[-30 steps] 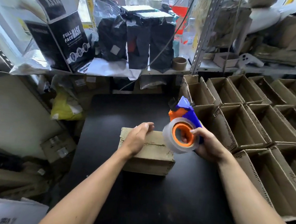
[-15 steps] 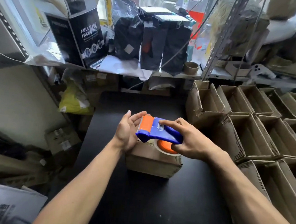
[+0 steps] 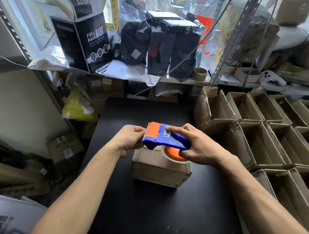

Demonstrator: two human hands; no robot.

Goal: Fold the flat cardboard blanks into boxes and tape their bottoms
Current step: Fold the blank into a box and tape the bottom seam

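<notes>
A small folded cardboard box (image 3: 158, 169) sits on the black table (image 3: 145, 214) in the middle of the head view. Just above its top I hold a blue and orange tape dispenser (image 3: 168, 137) with an orange-cored roll of clear tape (image 3: 173, 153). My right hand (image 3: 200, 146) grips the dispenser's blue body from the right, index finger laid along its top. My left hand (image 3: 129, 139) is at the dispenser's orange front end, fingers curled and pinching there; the tape end itself is too small to make out.
Rows of open finished cardboard boxes (image 3: 256, 133) fill the right side of the table. A shelf behind holds black bags (image 3: 161, 45) and a black mask carton (image 3: 82, 39). Flat cardboard and packages lie on the floor at left (image 3: 64, 148).
My right hand turned the dispenser from roll-facing-me to flat over the box. My left hand left the box top and rose to the dispenser's orange front end.
</notes>
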